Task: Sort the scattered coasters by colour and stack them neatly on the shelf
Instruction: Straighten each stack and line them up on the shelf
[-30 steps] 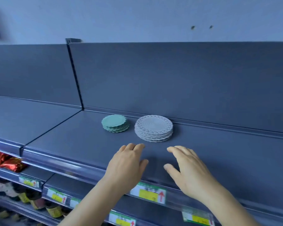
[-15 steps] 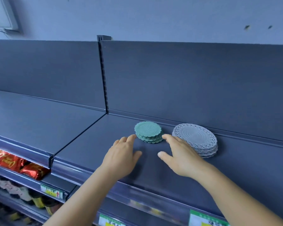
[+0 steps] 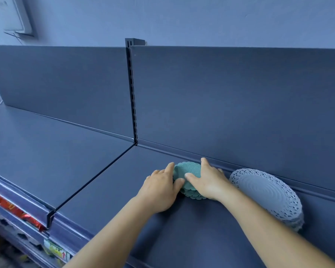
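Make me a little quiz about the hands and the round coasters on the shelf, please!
1. True or false: both hands are on the green coaster stack.
2. Which stack lies further to the person's right? A) the green one B) the grey lacy stack C) a red one
3. Fill in: the stacks sit on a dark blue ____.

Key
1. True. The left hand and right hand cup the green stack from either side.
2. B. The grey stack lies right of the green one, with no hand on it.
3. Shelf.
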